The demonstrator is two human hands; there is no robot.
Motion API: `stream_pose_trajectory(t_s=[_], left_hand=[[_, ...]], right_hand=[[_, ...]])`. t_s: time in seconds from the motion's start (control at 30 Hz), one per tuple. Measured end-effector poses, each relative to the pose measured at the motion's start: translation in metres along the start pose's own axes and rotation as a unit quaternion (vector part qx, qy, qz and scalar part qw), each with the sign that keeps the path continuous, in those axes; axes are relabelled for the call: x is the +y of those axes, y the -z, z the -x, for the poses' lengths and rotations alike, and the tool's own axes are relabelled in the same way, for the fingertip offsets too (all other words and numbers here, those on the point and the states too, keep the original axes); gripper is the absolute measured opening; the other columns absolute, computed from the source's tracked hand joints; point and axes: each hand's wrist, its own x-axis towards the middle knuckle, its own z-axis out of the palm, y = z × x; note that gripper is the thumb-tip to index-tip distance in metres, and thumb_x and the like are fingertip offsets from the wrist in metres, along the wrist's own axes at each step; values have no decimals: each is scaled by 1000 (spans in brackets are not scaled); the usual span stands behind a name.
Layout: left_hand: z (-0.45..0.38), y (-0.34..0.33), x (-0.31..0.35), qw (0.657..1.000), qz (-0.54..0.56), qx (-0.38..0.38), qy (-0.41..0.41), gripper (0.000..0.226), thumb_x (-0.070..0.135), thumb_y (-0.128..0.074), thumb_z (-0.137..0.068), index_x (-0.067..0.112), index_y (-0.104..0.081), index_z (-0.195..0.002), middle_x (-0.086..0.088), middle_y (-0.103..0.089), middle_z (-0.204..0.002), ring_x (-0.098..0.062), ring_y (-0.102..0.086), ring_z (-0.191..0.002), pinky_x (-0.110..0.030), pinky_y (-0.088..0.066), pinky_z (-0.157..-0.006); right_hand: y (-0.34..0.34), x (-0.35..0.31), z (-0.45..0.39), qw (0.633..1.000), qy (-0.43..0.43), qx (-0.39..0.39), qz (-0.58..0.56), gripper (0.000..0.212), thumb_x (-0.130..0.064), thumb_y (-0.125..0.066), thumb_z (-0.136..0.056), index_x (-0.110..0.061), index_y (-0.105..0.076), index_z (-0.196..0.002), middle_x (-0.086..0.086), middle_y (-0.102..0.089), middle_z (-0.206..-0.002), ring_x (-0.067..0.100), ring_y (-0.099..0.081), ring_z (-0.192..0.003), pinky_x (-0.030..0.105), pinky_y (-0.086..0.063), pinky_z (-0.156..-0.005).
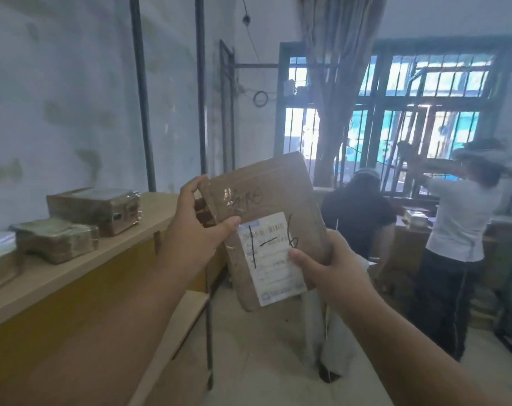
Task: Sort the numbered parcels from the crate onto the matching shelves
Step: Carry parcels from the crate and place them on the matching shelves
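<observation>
Fingers of the left hand grasp the upper left corner of a flat brown parcel; fingers of the right hand grasp its lower right edge. The parcel, held tilted in mid-air, bears a white label marked "1-6". Left: wooden shelf carrying two wrapped parcels.

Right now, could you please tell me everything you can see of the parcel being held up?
The parcel is a flat brown packet, seemingly paper wrapped in glossy clear tape. It is held upright, slightly tilted, in mid-air. A white printed label on its lower front bears a handwritten "1-6"; fainter scrawl sits above. The left hand pinches its upper left edge, the right hand grips its lower right.
</observation>
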Motion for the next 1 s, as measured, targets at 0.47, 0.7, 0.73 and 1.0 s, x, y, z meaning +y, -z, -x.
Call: stream_pose_trajectory(t_s=[0.47, 0.7, 0.73, 1.0], left_hand=[[-171, -100, -99, 985, -153, 78, 8, 120, 22, -90, -67, 68, -8, -142, 21, -58, -129, -4, -66, -106, -31, -55, -88], [-240, -68, -98, 935, -307, 174, 22, 94, 31, -82, -78, 70, -22, -138, 27, -57, -124, 1, -61, -106, -29, -48, -92], [-248, -58, -98, 928, -325, 180, 24, 93, 33, -82, -77, 69, -23, -139, 25, -57, -127, 0, -60, -108, -28, -47, -93], [-314, 2, -130, 914, -366, 165, 67, 103, 26, -93, -61, 64, -34, -138, 26, -61, -122, 5, -64, -103, -16, -46, -90]], right_hand=[[-47, 101, -292, 979, 133, -154, -18, 75, -67, -74, -69, -62, -32, -131, -7, -59, -122, 18, -71, -91, 39, -63, -65], [-115, 78, -395, 905, 312, -279, 79, 98, -67, -63, -79, -73, 15, -138, -11, -43, -138, 8, -62, -104, 34, -59, -86], [-128, 72, -405, 896, 329, -287, 85, 93, -73, -56, -76, -75, 15, -136, -12, -44, -137, 7, -63, -103, 33, -60, -85], [-213, 35, -480, 853, 399, -326, 89, 81, -87, -38, -66, -81, 16, -126, -14, -51, -121, 3, -61, -90, 29, -58, -78]])
